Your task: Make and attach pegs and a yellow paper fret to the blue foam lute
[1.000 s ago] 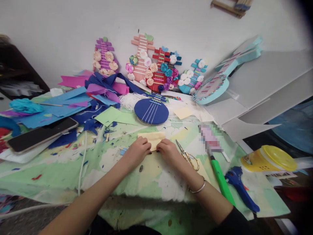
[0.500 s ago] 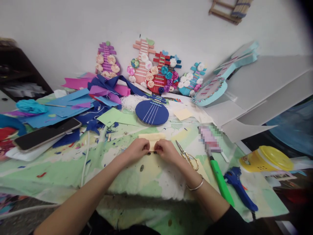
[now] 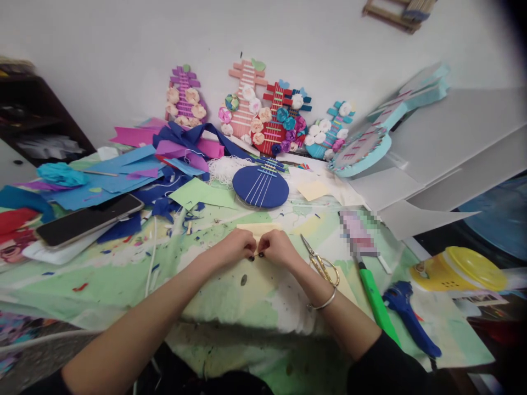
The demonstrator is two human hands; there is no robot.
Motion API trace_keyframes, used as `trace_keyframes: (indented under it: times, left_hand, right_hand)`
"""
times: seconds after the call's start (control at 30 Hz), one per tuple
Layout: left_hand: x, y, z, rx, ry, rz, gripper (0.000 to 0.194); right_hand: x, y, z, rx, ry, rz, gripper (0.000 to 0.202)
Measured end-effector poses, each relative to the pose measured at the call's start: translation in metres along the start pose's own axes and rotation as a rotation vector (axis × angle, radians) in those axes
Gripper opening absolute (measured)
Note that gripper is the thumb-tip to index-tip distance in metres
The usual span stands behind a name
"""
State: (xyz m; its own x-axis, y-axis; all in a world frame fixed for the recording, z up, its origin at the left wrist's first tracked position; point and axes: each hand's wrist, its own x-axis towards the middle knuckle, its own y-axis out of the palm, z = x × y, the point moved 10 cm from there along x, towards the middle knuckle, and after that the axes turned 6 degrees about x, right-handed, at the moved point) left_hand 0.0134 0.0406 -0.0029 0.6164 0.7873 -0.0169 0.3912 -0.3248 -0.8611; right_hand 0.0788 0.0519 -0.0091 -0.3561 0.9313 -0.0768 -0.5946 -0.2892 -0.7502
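Observation:
A strip of pale yellow crepe-like paper (image 3: 263, 226) lies on the table between my hands, its far edge showing beyond the knuckles. My left hand (image 3: 235, 246) pinches the near edge, thumb and fingers pressed together. Right beside it, my right hand (image 3: 279, 248) is closed on the same paper in a matching pinch. Most of the strip is hidden behind the fingers. Gold-handled scissors (image 3: 324, 270) rest just right of my right hand, blades pointing away. Beyond the hands lies a dark blue miniature lute (image 3: 260, 189) with white strings.
Blue foam sheets (image 3: 119, 184), a phone (image 3: 90, 219) and green paper (image 3: 201, 195) lie to the left. On the right are a green-handled tool (image 3: 377, 307), a blue glue gun (image 3: 411, 318) and a yellow tub (image 3: 453, 271). Flower-trimmed model lutes (image 3: 247, 107) lean on the wall.
My hands have drawn slightly closer together, and less paper shows between them. The whole view has shifted a little, moving the objects rightward.

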Motion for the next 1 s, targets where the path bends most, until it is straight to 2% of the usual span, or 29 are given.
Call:
trace_keyframes:
  times: [0.1, 0.27, 0.37, 0.53, 0.63, 0.73, 0.83, 0.9, 1.0]
  left_hand:
    - [0.001, 0.002, 0.000, 0.054, -0.029, 0.010, 0.012]
    - [-0.018, -0.012, -0.004, 0.094, -0.031, -0.164, 0.014]
    - [-0.029, -0.016, 0.000, 0.094, -0.061, -0.187, 0.012]
    - [-0.033, -0.016, 0.005, 0.087, -0.064, -0.153, 0.012]
    - [-0.027, -0.015, 0.006, 0.120, -0.051, -0.128, 0.016]
    - [-0.014, -0.008, 0.007, 0.166, -0.084, -0.026, 0.015]
    - [-0.003, -0.002, 0.010, 0.253, -0.159, 0.075, 0.012]
    - [-0.001, -0.003, 0.013, 0.286, -0.200, 0.089, 0.013]
    - [-0.006, -0.007, 0.013, 0.197, -0.176, 0.045, 0.011]
  right_hand:
    - [0.006, 0.002, -0.003, -0.062, 0.042, 0.028, 0.017]
    - [0.003, 0.002, -0.005, 0.070, -0.010, 0.016, 0.019]
    - [-0.007, -0.003, -0.004, 0.095, -0.066, -0.052, 0.014]
    - [-0.026, -0.011, 0.006, 0.098, -0.213, -0.115, 0.018]
    - [-0.032, -0.016, 0.005, 0.077, -0.233, -0.137, 0.018]
    - [-0.029, -0.018, 0.002, -0.018, -0.189, -0.151, 0.015]
    - [-0.017, -0.012, -0.001, -0.142, -0.070, -0.079, 0.017]
    - [-0.009, -0.008, -0.002, -0.210, 0.007, -0.017, 0.017]
    - [-0.003, -0.010, 0.000, -0.233, 0.032, 0.022, 0.011]
